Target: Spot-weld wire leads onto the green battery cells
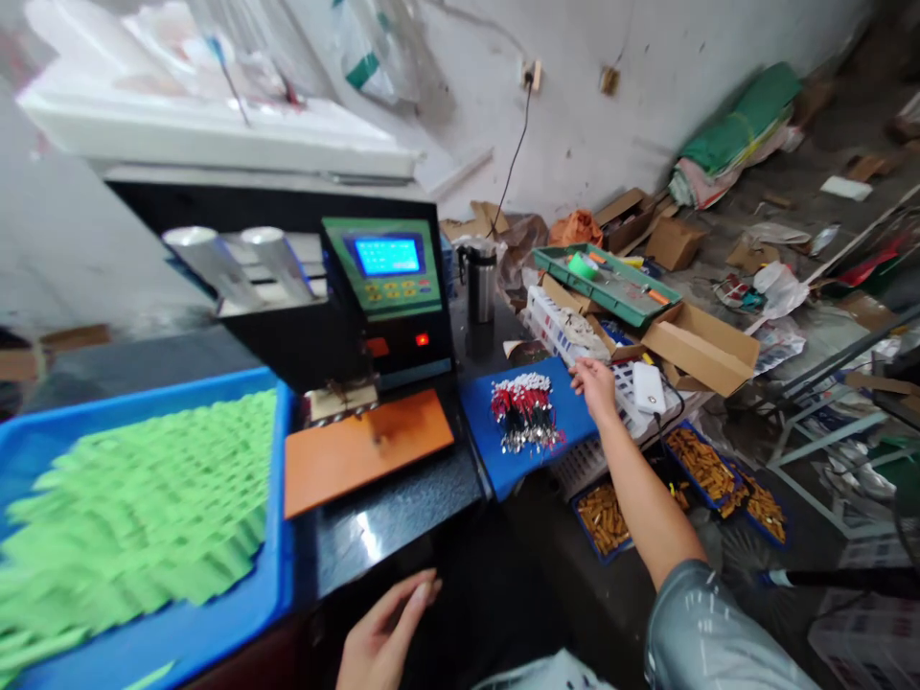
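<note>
My right hand (595, 385) is stretched out to the right, its fingers closed at the far right edge of a flat blue board (474, 407). On that board lies a bundle of small wired parts (528, 412), with white ends, red and black leads and silvery tips. My left hand (388, 632) is low in front of the dark table, thumb and forefinger brought together; I see nothing between them. Above it, an orange plate (366, 450) rests under a black machine (409, 355) with a lit blue screen (386, 256).
A blue tray (284, 479) of light green strips (165, 498) stands at left. Behind the board are a steel flask (481, 285), a white crate (550, 321) and a green tray (625, 292). A white power bank (648, 388) lies right; trays of brass-coloured pieces (604, 517) sit below.
</note>
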Demonstrator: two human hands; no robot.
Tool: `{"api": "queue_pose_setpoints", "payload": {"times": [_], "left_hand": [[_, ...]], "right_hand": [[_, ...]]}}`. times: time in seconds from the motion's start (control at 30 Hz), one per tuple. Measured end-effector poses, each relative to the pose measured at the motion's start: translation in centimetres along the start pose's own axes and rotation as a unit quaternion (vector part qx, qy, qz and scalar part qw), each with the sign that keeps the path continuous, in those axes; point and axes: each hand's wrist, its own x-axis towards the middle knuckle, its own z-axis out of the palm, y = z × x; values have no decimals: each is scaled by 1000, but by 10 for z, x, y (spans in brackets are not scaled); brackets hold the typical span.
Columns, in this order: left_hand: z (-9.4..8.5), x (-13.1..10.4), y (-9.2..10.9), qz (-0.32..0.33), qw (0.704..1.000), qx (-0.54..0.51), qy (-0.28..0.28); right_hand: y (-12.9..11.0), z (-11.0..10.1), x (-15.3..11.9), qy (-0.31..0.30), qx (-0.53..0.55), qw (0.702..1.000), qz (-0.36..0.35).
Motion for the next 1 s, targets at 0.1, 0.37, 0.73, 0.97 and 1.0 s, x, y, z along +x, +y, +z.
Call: {"api": "queue_pose_setpoints", "payload": {"times": [0.1, 0.37, 0.73, 0.97, 1.0], "left_hand": [[-7, 0, -2, 3, 1000, 1, 25], [8, -14, -28, -30, 999, -18, 12], [14, -11, -27, -32, 999, -30, -6], [17, -6, -35, -33, 999, -38, -14], [17, -6, -36, -33, 999, -40, -13]], "right_hand": [[3, -7, 5, -25, -149, 987, -46], [15, 18, -9, -157, -389, 902, -102], [5, 73, -34, -195, -551, 804, -110], [12, 75, -26, -175, -503, 843, -71], [13, 71, -22, -177, -457, 869, -63]]}}
